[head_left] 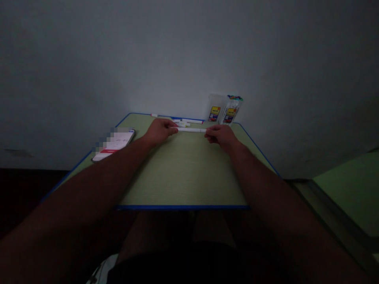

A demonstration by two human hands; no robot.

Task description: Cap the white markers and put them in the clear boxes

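A white marker (pixel 192 129) lies level between my two hands, just above the far part of the table. My left hand (pixel 160 131) pinches its left end. The right end is between the fingertips of my right hand (pixel 221 136). Behind the marker, several more white markers (pixel 192 122) lie near the table's back edge, partly hidden by my left hand. One with a pink end (pixel 154 115) sits farther left. To the right stand two clear marker cases with yellow labels; colored tips show at the top of the right case (pixel 232 109), while the left case (pixel 215 108) shows no tips.
The small table (pixel 183 177) has a pale green top and a blue rim. A phone (pixel 115 144) with a lit screen lies at its left side, beside my left forearm. A grey wall (pixel 177 55) rises right behind the table. My legs are under the front edge.
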